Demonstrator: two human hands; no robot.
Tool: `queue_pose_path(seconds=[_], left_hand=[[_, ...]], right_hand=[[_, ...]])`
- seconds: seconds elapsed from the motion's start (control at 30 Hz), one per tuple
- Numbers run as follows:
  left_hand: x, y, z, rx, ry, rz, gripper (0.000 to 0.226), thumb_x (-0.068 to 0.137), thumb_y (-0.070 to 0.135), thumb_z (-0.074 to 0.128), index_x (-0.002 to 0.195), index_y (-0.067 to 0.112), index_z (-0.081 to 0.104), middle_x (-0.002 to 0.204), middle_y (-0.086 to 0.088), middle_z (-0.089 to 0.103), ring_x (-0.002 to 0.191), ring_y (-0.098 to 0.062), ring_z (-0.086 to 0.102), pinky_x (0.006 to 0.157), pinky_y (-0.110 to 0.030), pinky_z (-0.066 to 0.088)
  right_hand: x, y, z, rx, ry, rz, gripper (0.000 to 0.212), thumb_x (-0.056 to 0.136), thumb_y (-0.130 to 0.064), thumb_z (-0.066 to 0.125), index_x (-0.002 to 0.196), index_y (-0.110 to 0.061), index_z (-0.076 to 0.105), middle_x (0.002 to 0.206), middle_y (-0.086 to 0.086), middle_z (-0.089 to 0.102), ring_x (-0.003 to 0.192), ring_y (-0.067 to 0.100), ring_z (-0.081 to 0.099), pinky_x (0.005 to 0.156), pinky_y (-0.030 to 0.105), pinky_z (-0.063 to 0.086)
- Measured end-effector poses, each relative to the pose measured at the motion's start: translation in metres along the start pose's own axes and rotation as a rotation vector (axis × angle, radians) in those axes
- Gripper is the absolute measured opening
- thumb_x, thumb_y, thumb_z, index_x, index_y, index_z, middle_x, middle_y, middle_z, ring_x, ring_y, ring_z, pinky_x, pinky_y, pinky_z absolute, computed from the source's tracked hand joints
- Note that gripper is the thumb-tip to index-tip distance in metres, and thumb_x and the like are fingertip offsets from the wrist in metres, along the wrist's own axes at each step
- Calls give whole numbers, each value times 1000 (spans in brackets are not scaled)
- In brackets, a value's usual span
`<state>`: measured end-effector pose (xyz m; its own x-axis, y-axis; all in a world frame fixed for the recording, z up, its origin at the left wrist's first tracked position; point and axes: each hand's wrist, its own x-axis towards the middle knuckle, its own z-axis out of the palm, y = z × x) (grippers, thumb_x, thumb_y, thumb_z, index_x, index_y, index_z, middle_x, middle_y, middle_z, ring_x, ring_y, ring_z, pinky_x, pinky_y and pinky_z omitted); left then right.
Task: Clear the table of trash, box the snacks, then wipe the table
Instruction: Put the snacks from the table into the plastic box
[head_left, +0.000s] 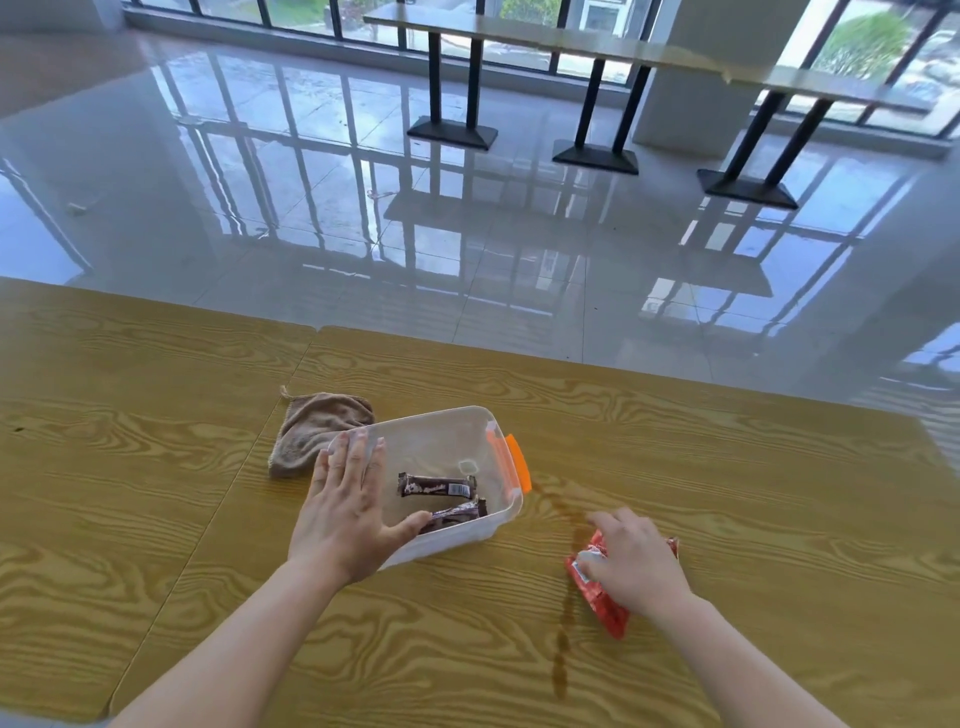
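1. The left hand (345, 512) lies flat and spread over the near-left corner of the clear plastic box (441, 441), fingers on the rim and thumb hooked over the near wall, steadying it rather than clenching it.
2. The right hand (631, 561) presses down on one red snack packet (602, 605), fingers curled over its top; whether it has truly pinched the packet, I cannot tell.
3. One box, rectangular with rounded corners and see-through walls, carries one orange latch (519, 462) on its 3 o'clock side.
4. Two dark brown, glossy wrapped bars (436, 486) lie inside it.
5. One brown, fuzzy cloth (311, 431), crumpled, touches the box at 10 o'clock.
6. The red packet, crinkly and shiny, sits at 4 o'clock from the box, well apart.
7. One thin brown spill streak (563, 623) runs across the wood-grain table (779, 519), passing just beside the packet.
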<state>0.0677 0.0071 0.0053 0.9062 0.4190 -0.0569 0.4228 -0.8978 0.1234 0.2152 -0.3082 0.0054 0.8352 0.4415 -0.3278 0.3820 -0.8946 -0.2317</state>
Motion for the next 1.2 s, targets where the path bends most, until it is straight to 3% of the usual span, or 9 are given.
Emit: queue_pose_path(seconds=[0.2,0.37,0.53,0.67,0.9,1.2], left_hand=[[-1,-1,0,-24,41,13,112,75,89,18,157,14,2,165,-9,-13,146,-20,-28,122,-42,-12],[0,-1,0,-16,45,13,110,76,87,21,157,14,4,165,-9,-12,145,-18,-30,121,-40,-14],[-1,-1,0,-31,60,14,108,77,84,23,157,13,11,166,-9,-5,150,-22,-19,122,-42,-10],[-1,-1,1,-42,77,20,106,78,83,25,156,12,14,166,-11,-3,150,-23,-17,123,-44,-7],[-2,-2,1,-21,61,11,107,77,83,21,157,14,6,165,-9,-10,148,-21,-23,122,-43,-9],[-3,-1,0,-2,47,4,108,77,83,19,157,13,-3,164,-9,-17,146,-21,-30,121,-41,-14]], right_hand=[[-15,7,23,-214,31,-31,73,74,-63,69,136,-34,45,138,-3,43,123,24,41,98,36,43],[-18,10,28,-103,106,-25,36,91,-37,60,126,-30,54,134,-1,43,115,22,41,92,32,46],[-22,24,29,24,115,-39,30,82,-11,59,111,-21,60,123,0,47,108,21,40,93,28,40],[-25,27,18,151,180,-2,31,77,-9,66,106,-21,64,112,-3,49,106,22,44,89,31,42],[-19,-1,-24,226,274,-70,33,77,-11,71,106,-26,66,111,-7,50,105,18,48,85,37,47],[3,-78,-74,233,364,-336,36,76,-14,77,111,-22,68,114,-4,55,105,16,50,87,21,37]])
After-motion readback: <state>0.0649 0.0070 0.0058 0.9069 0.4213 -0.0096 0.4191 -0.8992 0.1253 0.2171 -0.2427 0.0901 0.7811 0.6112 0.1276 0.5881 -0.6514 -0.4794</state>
